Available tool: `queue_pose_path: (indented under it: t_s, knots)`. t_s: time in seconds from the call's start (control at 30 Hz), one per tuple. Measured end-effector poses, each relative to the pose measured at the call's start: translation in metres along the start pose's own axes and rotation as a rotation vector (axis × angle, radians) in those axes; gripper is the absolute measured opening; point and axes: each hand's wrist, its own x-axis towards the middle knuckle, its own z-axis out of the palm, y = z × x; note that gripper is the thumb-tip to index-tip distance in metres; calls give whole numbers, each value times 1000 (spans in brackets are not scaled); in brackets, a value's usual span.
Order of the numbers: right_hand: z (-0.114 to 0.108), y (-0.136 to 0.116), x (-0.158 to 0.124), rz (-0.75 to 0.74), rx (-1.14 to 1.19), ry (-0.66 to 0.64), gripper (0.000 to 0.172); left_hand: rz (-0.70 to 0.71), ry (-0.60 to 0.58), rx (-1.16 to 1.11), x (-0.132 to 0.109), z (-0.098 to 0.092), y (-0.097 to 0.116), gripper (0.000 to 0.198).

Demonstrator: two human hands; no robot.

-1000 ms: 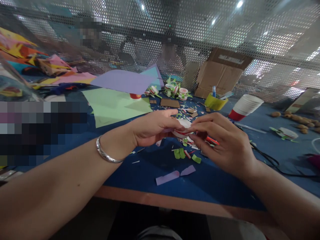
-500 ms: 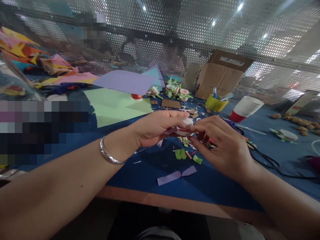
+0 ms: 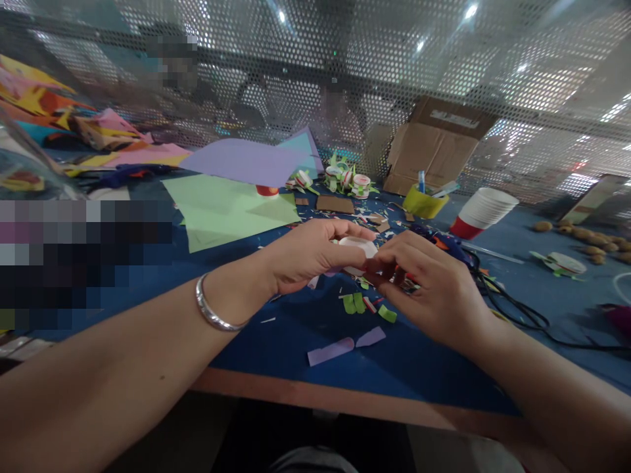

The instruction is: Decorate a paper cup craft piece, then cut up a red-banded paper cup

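Note:
My left hand (image 3: pixel 308 253), with a silver bangle on its wrist, is closed around a small white round paper-cup piece (image 3: pixel 359 248) held just above the blue table (image 3: pixel 296 328). My right hand (image 3: pixel 434 286) pinches the piece's right edge, fingers curled together; a bit of red shows under them. Below the hands lie green paper scraps (image 3: pixel 355 303) and two lilac paper scraps (image 3: pixel 340 347).
Green (image 3: pixel 221 207) and lilac paper sheets (image 3: pixel 246 161) lie at the back left. Finished paper-cup pieces (image 3: pixel 348 179), a yellow tape roll (image 3: pixel 424 202), stacked cups (image 3: pixel 483 211) and a cardboard box (image 3: pixel 438 144) stand behind. A black cable (image 3: pixel 522 315) runs right. A perforated screen closes the back.
The round piece has been turned in my fingers, its white flat face now up and its red band hidden. Both hands stay together in the same spot.

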Motion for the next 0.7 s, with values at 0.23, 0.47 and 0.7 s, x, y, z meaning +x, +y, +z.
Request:
queue_pose_path:
  t_s: [0.23,0.47,0.7]
  knots:
    - [1,0,0,15,48,-27,10,-8,-40,-6,1,-2,-2,46]
    - [0,-2,1,9,30,-54,9,-46,-89,-16,0,-2,0,41]
    - [-2,-4,-1,-12,76,-45,10,-92,-78,-1,-1,-1,7,23]
